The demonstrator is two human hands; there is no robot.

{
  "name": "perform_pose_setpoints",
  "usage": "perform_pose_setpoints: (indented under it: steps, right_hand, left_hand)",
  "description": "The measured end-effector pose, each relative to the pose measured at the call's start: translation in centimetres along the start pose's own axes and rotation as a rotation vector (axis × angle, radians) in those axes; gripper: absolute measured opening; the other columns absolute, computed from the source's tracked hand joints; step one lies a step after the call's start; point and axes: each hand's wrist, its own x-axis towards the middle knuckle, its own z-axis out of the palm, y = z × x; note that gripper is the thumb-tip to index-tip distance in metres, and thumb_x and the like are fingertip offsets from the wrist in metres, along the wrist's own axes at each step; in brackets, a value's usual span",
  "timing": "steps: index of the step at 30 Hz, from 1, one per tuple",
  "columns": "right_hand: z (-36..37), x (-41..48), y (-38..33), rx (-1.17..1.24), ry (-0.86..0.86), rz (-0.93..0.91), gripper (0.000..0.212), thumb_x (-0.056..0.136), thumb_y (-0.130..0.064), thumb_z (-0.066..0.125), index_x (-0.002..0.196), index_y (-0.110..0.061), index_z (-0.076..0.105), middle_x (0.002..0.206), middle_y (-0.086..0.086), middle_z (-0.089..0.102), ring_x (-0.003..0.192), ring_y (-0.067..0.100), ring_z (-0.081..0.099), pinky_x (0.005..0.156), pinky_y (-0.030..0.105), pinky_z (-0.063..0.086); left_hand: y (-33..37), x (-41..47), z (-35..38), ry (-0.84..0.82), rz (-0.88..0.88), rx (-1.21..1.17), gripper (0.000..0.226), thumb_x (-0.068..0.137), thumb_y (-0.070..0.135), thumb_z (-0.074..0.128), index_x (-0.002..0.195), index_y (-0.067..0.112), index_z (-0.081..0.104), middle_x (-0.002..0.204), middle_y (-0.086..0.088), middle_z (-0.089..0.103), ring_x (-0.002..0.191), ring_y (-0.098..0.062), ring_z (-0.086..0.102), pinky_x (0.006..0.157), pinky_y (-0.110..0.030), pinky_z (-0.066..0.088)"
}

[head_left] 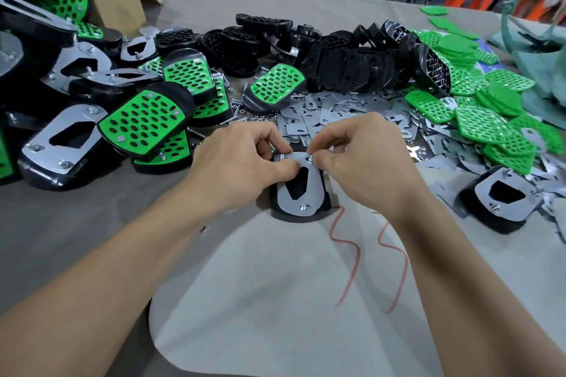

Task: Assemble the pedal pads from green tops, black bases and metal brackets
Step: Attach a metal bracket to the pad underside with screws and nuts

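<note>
The pad lies bracket-up at the centre of the table, right under your hands. Its flat, dull-silver metal bracket has rounded corners and an angular cut-out in the middle showing black beneath. It sits on the glossy black base, whose rounded rim shows all round the near end. A small silver screw stands in the bracket's near edge.

Your left hand grips the pad at its far left corner, fingers curled over the edge and thumb pressed on the metal. Your right hand pinches a tiny silver fastener between thumb and forefinger at the far right corner.

The pad rests half on a pale, smooth sheet with a rounded edge and two zigzag red lines, laid over the grey table cover.

Just beyond your hands lies a heap of loose brackets, thin and shiny. Behind them is a row of ribbed black bases. To the right is a pile of bright green tops, perforated with oval holes, and near them a second bracket-up pad. To the left, finished pads lie stacked, green faces and brackets mixed. Behind those is an open cardboard box.
</note>
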Motion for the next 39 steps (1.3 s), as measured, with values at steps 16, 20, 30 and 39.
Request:
perform_pose_setpoints:
  steps: [16,20,30,39]
  right_hand:
    - [1.0,-1.4,-3.0,-0.699,-0.118,-0.206,0.029,0.077,-0.015,0.061,0.082,-0.022,0.033,0.073,-0.004,0.036,0.075,0.026,0.031,0.074,0.035,0.019]
    - [0.9,-0.9,-1.8,-0.582,0.004,-0.211,0.016,0.091,-0.025,0.052,0.077,-0.022,0.045,0.077,-0.004,0.054,0.076,0.028,0.047,0.074,0.039,0.028]
    - [1.2,-1.2,-2.4,-0.545,0.009,-0.281,0.031,0.072,-0.003,0.058,0.077,-0.021,0.034,0.066,-0.007,0.032,0.07,0.025,0.03,0.066,0.035,0.016]
    - [1.0,-1.4,-2.3,-0.564,0.001,-0.235,0.029,0.078,-0.001,0.061,0.082,-0.02,0.039,0.067,-0.007,0.033,0.071,0.023,0.032,0.064,0.033,0.009]
  left_hand:
    - [-0.3,0.1,0.0,-0.006,-0.004,-0.011,0.025,0.069,0.059,0.083,0.081,0.044,0.068,0.066,0.026,0.064,0.059,0.003,0.053,0.062,-0.03,0.034]
    - [-0.1,0.0,0.1,-0.009,-0.004,-0.014,0.024,0.067,0.06,0.078,0.079,0.043,0.067,0.062,0.023,0.063,0.057,0.003,0.054,0.062,-0.029,0.035]
    - [-0.2,0.2,0.0,-0.013,-0.015,-0.013,0.023,0.07,0.057,0.084,0.078,0.043,0.068,0.066,0.027,0.063,0.061,0.001,0.055,0.064,-0.03,0.036]
    - [-0.2,0.1,0.0,-0.015,-0.015,-0.018,0.022,0.07,0.056,0.083,0.078,0.041,0.068,0.064,0.026,0.063,0.058,0.002,0.053,0.064,-0.03,0.035]
